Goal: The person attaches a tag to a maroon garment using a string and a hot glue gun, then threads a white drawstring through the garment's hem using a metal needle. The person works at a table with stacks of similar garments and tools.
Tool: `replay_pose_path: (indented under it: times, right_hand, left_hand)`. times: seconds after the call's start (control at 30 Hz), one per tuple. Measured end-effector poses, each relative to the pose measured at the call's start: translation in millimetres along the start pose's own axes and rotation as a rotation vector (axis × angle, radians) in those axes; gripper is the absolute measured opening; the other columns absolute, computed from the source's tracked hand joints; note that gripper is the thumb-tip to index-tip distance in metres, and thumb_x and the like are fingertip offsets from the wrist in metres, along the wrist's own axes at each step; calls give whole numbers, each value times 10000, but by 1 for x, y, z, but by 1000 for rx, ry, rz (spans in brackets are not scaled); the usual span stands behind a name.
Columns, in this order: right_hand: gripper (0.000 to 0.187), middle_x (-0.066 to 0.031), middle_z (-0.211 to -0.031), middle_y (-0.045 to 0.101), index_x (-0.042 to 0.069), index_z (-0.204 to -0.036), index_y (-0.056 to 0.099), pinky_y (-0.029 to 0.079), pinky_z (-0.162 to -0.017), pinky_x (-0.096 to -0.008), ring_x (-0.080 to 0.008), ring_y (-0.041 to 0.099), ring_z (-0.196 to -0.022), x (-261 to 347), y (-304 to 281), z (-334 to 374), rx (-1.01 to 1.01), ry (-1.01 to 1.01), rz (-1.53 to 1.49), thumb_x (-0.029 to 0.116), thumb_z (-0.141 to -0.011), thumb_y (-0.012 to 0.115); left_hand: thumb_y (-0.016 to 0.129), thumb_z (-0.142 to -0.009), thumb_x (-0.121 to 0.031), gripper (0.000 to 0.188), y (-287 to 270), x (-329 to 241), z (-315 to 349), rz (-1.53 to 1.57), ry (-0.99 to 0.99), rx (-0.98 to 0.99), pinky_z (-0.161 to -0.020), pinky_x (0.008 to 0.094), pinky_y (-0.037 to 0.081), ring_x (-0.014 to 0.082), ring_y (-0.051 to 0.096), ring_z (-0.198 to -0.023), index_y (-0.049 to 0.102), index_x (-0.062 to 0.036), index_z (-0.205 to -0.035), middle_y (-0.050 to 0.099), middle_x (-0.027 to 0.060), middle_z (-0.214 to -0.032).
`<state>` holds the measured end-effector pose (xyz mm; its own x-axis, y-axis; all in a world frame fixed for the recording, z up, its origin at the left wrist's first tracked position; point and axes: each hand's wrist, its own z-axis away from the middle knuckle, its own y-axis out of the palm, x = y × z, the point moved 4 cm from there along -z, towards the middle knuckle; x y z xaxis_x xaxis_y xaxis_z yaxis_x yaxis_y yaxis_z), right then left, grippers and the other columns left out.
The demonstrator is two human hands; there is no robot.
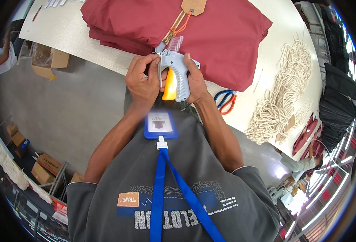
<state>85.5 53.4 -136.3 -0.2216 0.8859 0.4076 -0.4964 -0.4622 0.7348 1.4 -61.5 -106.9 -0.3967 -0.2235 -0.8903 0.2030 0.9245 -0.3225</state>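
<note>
A grey-blue tagging gun (181, 78) with a yellow trigger (170, 85) is held upright in my right hand (198, 85), thumb along its back. A comb of clear plastic fasteners (175, 43) sticks up from its top. My left hand (141, 82) is closed in a pinch against the front of the gun; what lies between its fingertips is too small to make out. Just beyond both hands lies a folded dark red garment (222, 44) with a gold zipper (177, 25). A brown card tag (194, 6) hangs there on an orange cord (182, 27).
Red-and-blue-handled scissors (226, 101) lie at the near edge of the white table (117, 56). To the right is a heap of cream cord (285, 90). An open cardboard box (49, 60) stands on the floor at left. Another person's arm shows at the far left.
</note>
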Motion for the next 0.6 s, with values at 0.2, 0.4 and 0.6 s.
replay_pose_path:
  times: [0.2, 0.4, 0.6]
  right_hand:
    - [688, -98, -747, 652, 14, -1038, 655, 565, -553, -337, -205, 627, -573, -6, -6, -4, -49, -35, 100, 653, -1020, 404]
    - [700, -101, -731, 647, 5, -1044, 655, 559, -533, -334, -201, 625, -561, -8, -7, -4, -54, 3, 79, 660, -1016, 408]
    - [713, -142, -840, 702, -25, -1125, 635, 628, -668, -389, -243, 713, -700, 1, 2, 4, -59, 47, 89, 645, -1020, 413]
  left_hand:
    - [727, -912, -44, 93, 1, 7, 4, 49, -100, -16, -705, 323, 531, 208, 679, -787, 707, 7, -987, 685, 107, -891]
    - [719, -950, -90, 133, 8, 22, 13, 413, -578, -51, -700, 266, 538, 106, 648, -780, 700, 19, -1023, 704, 65, -939]
    - [715, -961, -120, 178, 15, 38, 7, 721, -843, 40, -687, 233, 527, 93, 637, -771, 686, 44, -1027, 696, 56, -919]
